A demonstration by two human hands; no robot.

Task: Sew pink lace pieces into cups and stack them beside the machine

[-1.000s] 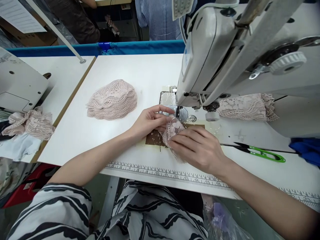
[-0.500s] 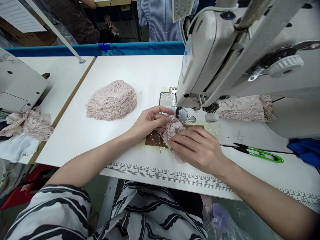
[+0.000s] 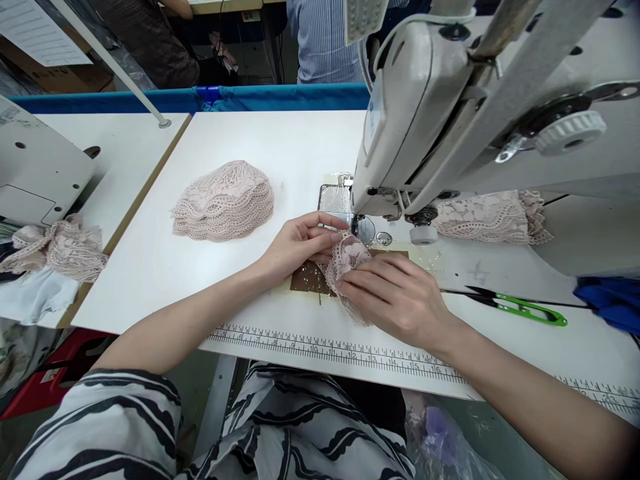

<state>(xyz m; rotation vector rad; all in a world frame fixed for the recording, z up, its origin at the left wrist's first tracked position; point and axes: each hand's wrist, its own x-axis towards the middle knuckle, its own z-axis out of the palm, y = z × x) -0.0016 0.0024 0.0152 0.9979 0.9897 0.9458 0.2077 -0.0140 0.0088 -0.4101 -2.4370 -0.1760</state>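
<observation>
No real change over 1 s; lace piece sits at the presser foot, left hand and right hand both pinching it; likely steadying, no feed visible; striped shirt shifted right.

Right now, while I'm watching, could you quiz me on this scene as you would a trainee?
1. True or false: the right grip holds the snips.
2. Choose: the table's front edge bears A dots, B ruler marks, C flowers.
3. Fill in: the left grip and the right grip both touch one piece of ____.

Key: 1. False; the snips lie on the table. 2. B. 3. Lace.
</observation>
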